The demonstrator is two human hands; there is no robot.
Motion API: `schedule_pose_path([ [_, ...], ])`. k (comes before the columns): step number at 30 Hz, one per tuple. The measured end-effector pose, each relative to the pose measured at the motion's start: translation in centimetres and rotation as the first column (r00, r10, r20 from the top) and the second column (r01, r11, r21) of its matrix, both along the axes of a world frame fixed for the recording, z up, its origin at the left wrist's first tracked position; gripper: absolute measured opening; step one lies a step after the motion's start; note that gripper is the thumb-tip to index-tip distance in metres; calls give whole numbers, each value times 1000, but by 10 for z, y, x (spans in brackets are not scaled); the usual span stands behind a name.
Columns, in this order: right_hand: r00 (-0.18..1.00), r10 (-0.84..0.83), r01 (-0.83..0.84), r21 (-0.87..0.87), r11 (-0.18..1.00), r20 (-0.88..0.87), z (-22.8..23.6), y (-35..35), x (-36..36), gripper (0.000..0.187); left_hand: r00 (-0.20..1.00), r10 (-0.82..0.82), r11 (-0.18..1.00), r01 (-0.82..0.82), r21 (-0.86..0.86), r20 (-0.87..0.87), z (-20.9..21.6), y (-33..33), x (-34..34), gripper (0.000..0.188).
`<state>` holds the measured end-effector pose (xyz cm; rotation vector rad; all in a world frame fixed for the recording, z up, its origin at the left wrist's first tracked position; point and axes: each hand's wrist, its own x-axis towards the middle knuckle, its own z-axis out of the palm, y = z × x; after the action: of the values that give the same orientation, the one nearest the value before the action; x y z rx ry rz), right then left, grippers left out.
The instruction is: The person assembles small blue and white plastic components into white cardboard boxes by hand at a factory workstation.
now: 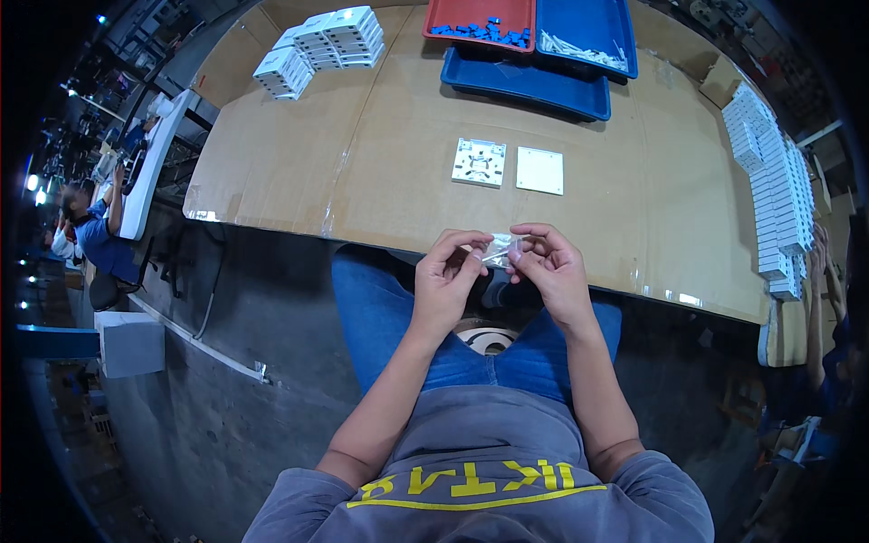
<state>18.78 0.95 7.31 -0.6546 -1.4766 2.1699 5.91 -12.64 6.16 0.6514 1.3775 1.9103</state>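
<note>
Between my two hands, just off the table's near edge, is a small clear plastic bag (499, 250) with pale pieces in it. My left hand (447, 281) pinches its left side with thumb and fingers. The right side is pinched by my right hand (553, 274). Beyond the hands, two square white plates lie side by side on the table. The left plate (479, 163) shows a moulded face with slots and dark marks, while the right plate (540, 171) is plain and flat.
Cardboard covers the table (272, 172). At the back stand a red tray (434, 33) of small blue parts, a blue tray (631, 54) of white sticks and another blue tray (525, 90). White blocks are stacked at far left (335, 41) and right (769, 181). People work at both sides.
</note>
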Motion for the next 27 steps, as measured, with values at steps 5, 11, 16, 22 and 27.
schedule_pose_path([
  [5, 1000, 0, 0, 65, 998, 9, -7, -1, -1, 30, 994, 93, 995, -94, -15, -59, 0, 1, 1, 21],
  [11, 999, -16, 7, 156, 988, 52, -6, 1, 3, 29, 998, 12, 980, -24, -197, -59, -7, -4, -13, 23],
  [16, 998, 11, -19, 147, 989, 60, -9, 4, 2, 31, 987, -14, 969, -27, -247, -161, -7, -4, -18, 22],
  [22, 996, 7, -20, 139, 990, 90, -22, 9, 3, 30, 933, -125, 968, 40, -249, -337, 6, -3, -25, 22],
  [27, 991, -33, 8, 188, 982, 127, -28, 14, -3, 26, 784, -208, 951, 21, -309, -585, 3, 1, -39, 20],
])
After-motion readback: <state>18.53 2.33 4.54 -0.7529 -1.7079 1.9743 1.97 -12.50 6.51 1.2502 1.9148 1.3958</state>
